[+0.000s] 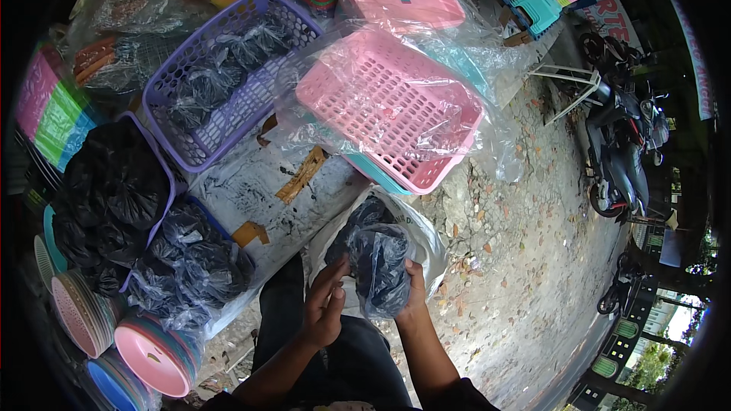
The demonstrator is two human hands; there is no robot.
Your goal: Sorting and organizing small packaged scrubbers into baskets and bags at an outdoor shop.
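Observation:
In front of my body, a clear plastic bag packed with dark material (381,274) is held upright over my lap. My right hand (414,291) grips its right side, thumb on the near face. Beside its left edge is my left hand (325,307), thumb and fingers apart; whether the fingertips touch the plastic is hard to tell. Just beyond stands an open white woven sack (431,240) with print on it. More dark-filled plastic (370,210) shows inside the sack. The exact contents of the bags are unclear.
A purple plastic basket (203,162) holds several dark-filled bags. Black bags (123,188) and clear dark-filled bags (188,262) sit on the left. Plastic-wrapped pink baskets (394,103) overhang the grimy white tabletop (245,182). Stacked basins (151,354) stand lower left; motorcycles (619,154) are parked right.

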